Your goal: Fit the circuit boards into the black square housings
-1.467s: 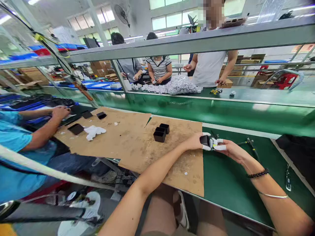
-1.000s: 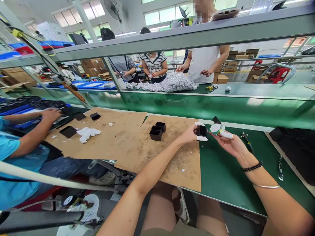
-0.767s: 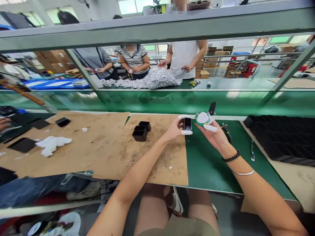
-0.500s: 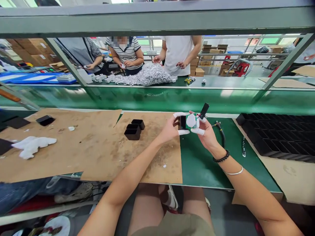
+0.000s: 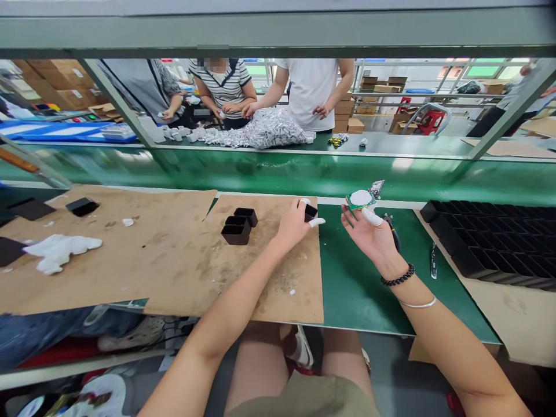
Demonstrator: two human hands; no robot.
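Observation:
My left hand [image 5: 296, 223], with white fingertip covers, is closed around a small black box [image 5: 310, 213] above the brown cardboard [image 5: 269, 284]. Off to the right, my right hand [image 5: 369, 231] is raised, palm partly up. It pinches a green circuit board [image 5: 351, 202] with a round white pad [image 5: 361, 198] between thumb and fingers. A small part [image 5: 377, 187] sticks up from the board's far side, blurred. Left of my left hand, several open black boxes [image 5: 236, 234] stand close together on the cardboard.
Pliers [image 5: 394, 231] lie partly hidden behind my right hand. A slim metal tool [image 5: 433, 260] rests on the green mat [image 5: 365, 289]. Rows of black boxes [image 5: 490, 243] fill the right side. White cloth [image 5: 65, 250] lies at left. Co-workers [image 5: 310, 92] stand beyond the frame beside a white heap [image 5: 273, 128].
My hands have moved apart. The black box has gone left with my left hand; the circuit board has gone right and up in my right hand, and its attached part has turned.

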